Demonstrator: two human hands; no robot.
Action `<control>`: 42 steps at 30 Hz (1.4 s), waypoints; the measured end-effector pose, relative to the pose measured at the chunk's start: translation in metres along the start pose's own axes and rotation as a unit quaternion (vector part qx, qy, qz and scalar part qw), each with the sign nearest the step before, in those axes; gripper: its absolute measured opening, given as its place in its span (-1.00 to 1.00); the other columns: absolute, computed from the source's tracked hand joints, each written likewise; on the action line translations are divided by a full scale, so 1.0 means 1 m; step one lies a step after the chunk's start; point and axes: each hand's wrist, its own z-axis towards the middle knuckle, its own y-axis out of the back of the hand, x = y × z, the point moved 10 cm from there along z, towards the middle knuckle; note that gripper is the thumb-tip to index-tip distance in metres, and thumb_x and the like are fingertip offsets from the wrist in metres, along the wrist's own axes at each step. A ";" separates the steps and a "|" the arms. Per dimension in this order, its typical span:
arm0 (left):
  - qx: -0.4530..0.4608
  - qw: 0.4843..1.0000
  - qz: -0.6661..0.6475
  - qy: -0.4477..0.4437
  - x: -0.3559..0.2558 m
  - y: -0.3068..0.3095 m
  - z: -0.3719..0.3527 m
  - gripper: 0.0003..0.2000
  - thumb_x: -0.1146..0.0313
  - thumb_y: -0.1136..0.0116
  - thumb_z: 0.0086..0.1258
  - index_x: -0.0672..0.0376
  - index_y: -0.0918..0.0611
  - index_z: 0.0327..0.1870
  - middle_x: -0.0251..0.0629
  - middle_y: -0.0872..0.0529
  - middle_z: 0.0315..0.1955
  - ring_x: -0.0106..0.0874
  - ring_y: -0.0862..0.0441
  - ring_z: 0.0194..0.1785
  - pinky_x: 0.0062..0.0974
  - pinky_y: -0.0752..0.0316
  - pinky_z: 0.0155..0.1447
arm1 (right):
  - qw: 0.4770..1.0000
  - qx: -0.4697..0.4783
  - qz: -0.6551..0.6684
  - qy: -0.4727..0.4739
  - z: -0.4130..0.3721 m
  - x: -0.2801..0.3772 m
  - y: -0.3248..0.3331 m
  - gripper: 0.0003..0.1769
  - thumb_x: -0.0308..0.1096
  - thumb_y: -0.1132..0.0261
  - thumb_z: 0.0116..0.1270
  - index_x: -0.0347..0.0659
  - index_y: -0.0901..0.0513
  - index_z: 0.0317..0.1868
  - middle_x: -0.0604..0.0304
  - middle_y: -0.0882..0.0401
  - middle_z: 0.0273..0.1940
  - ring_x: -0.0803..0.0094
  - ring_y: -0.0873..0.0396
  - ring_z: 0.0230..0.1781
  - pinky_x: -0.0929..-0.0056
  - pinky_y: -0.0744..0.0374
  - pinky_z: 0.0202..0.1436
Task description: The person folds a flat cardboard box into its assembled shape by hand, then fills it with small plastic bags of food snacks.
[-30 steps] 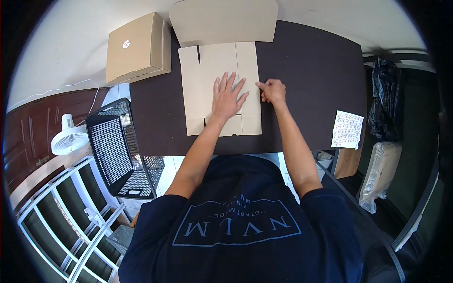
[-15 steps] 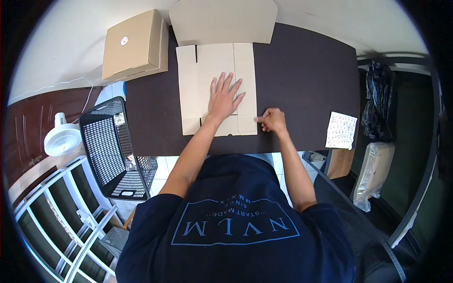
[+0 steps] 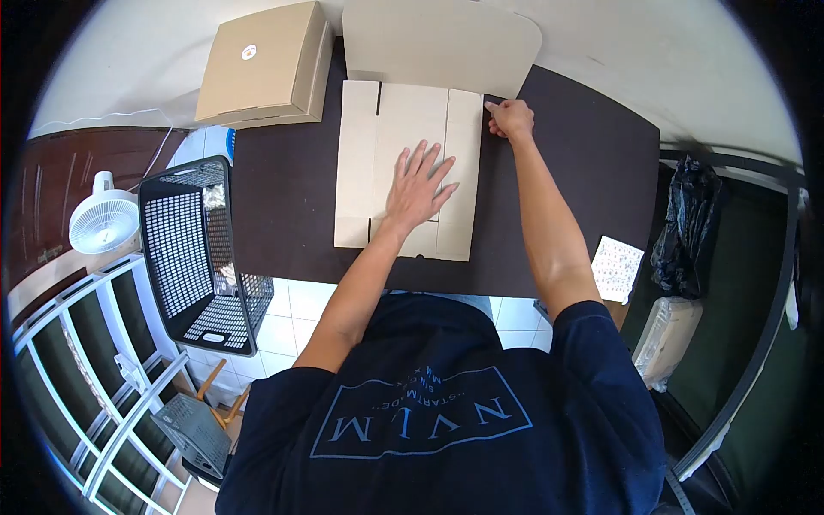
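A flat piece of brown cardboard (image 3: 412, 120) with creases and dark slots lies on the dark table. Its broad rear panel (image 3: 442, 43) stands up behind it, leaning toward the wall. My left hand (image 3: 421, 187) rests palm down on the middle of the cardboard, fingers spread. At the far right corner of the sheet is my right hand (image 3: 512, 118), its fingers curled and one digit pointing left at the edge. Nothing shows in its grasp; whether that digit touches the cardboard is hard to make out.
A closed cardboard box (image 3: 257, 64) stands at the table's (image 3: 283, 189) back left. Left of the table is a black mesh basket (image 3: 176, 257), with a white fan (image 3: 103, 225) beyond. Patterned paper (image 3: 616, 268) lies at the right corner, near a black plastic bag (image 3: 687, 223).
My right hand has moved from the near right edge of the cardboard up to its far right corner. My left hand stays flat on the sheet. The view has shifted slightly.
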 end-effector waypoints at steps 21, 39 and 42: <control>0.012 0.984 -0.177 0.021 -0.012 -0.021 0.076 -0.65 0.20 -0.36 0.18 0.09 -0.67 -0.03 -0.33 -0.55 -0.11 -0.31 -0.42 0.04 -0.21 -0.23 0.13 | 0.935 -0.073 -0.135 0.320 -0.022 0.023 0.032 -0.26 -0.55 -0.32 -0.05 -0.13 -0.35 0.23 -0.08 -0.45 0.17 -0.09 -0.42 0.22 0.11 -0.45 0.25; -0.018 0.993 -0.107 0.038 -0.018 -0.026 0.069 -0.28 -0.03 -0.45 0.01 0.09 -0.49 0.22 -0.26 -0.51 -0.04 -0.23 -0.36 0.11 -0.23 -0.20 0.18 | 0.987 -0.070 0.042 0.140 -0.015 0.010 0.054 -0.34 -0.04 -0.46 0.07 -0.32 -0.51 0.07 -0.12 -0.62 -0.11 -0.02 -0.61 -0.02 0.15 -0.54 0.10; -0.027 0.991 -0.120 0.054 -0.015 -0.026 0.070 -0.24 0.00 -0.48 -0.02 0.09 -0.46 0.24 -0.23 -0.51 -0.01 -0.21 -0.36 0.14 -0.22 -0.21 0.19 | 0.979 -0.049 0.021 0.195 -0.029 0.019 0.048 -0.44 0.12 -0.20 0.29 -0.32 -0.72 -0.27 -0.15 -0.69 -0.38 -0.05 -0.69 -0.23 0.09 -0.61 -0.05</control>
